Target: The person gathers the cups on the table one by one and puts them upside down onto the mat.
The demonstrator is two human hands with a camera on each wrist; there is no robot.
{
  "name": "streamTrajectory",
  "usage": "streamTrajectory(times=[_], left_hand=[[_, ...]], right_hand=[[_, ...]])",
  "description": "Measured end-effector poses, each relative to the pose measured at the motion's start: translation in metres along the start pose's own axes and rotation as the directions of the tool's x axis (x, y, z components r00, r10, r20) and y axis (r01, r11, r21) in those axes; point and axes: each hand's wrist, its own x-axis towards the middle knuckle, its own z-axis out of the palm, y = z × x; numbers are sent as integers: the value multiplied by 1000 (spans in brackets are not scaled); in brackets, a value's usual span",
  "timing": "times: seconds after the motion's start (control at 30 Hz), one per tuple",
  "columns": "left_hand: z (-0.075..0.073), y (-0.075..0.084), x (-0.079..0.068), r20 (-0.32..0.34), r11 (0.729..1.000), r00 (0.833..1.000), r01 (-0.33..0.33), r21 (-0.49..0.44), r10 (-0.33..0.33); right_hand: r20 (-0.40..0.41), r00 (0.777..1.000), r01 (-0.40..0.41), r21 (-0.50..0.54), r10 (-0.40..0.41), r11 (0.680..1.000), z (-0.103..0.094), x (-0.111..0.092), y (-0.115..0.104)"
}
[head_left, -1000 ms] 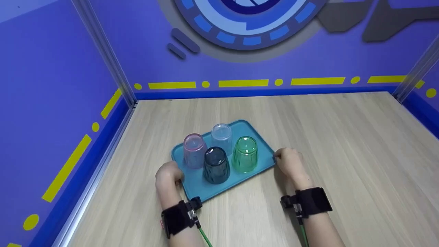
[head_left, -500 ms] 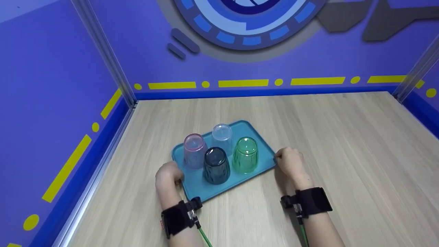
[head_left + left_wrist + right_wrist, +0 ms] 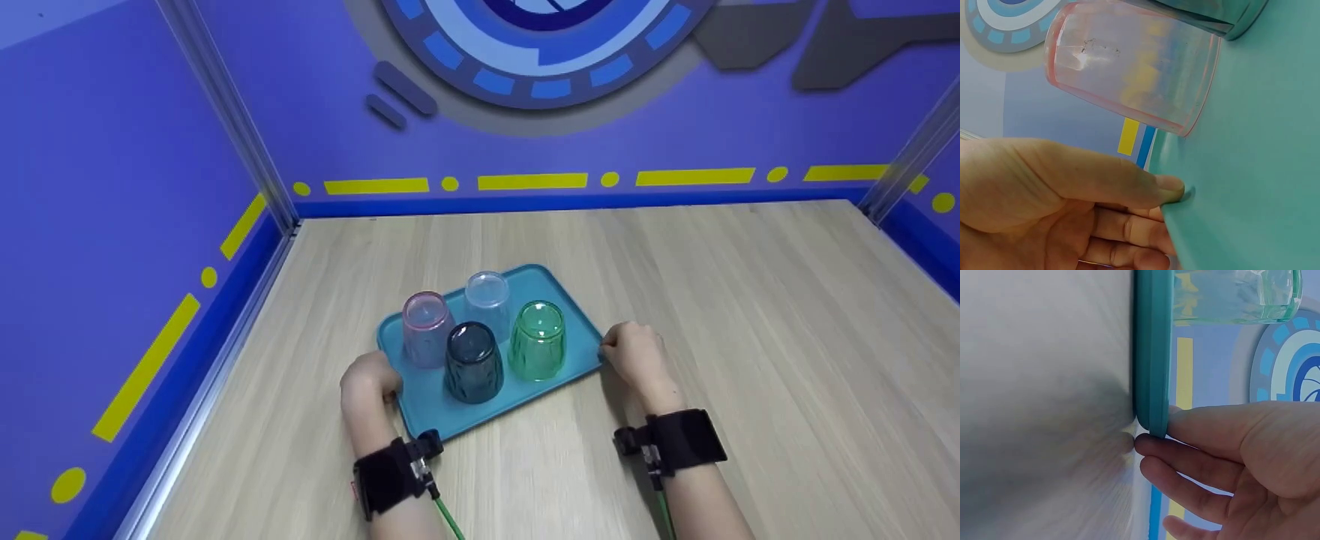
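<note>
A teal rectangular tray (image 3: 577,352) lies slanted on the table, carrying several clear tumblers turned upside down. The pink tumbler (image 3: 425,334) stands at the left, with the dark grey tumbler (image 3: 474,364) in front of it. Behind them is the colourless tumbler (image 3: 487,300), and the green tumbler (image 3: 538,345) is at the right. My left hand (image 3: 371,379) pinches the tray's left edge, thumb (image 3: 1168,188) on top and fingers below. At the right corner, my right hand (image 3: 636,356) pinches the rim between thumb and index finger (image 3: 1157,447); its other fingers are loosely bent.
The wooden table (image 3: 750,315) extends around the tray. A blue back wall (image 3: 675,142) and left side wall (image 3: 112,187) border it. Each wrist wears a black strap (image 3: 686,442) with a small camera and a green cable (image 3: 448,517).
The tray with its tumblers has shifted very slightly toward the person and to the right. Both hands keep their hold on it and have barely moved.
</note>
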Motion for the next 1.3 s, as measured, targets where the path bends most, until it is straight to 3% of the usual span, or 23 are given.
streamTrajectory(times=[0.3,0.43,0.77,1.03,1.3], left_hand=[[0,-1,0,11,1000,1000,8,-22,-8],[0,-3,-1,44,998,998,37,-56,-35],[0,-2,-2,117,996,991,77,-35,-73],[2,-3,-1,110,992,991,84,-92,-73],[2,-4,-1,96,994,994,65,-82,-57]], right_hand=[[16,1000,8,-40,-8,999,0,0,0],[25,1000,-4,-54,5,999,0,-1,0],[26,1000,3,-58,-2,998,0,-1,1],[22,1000,11,-72,-10,997,0,-1,2],[39,999,5,-74,-2,997,-1,-2,1]])
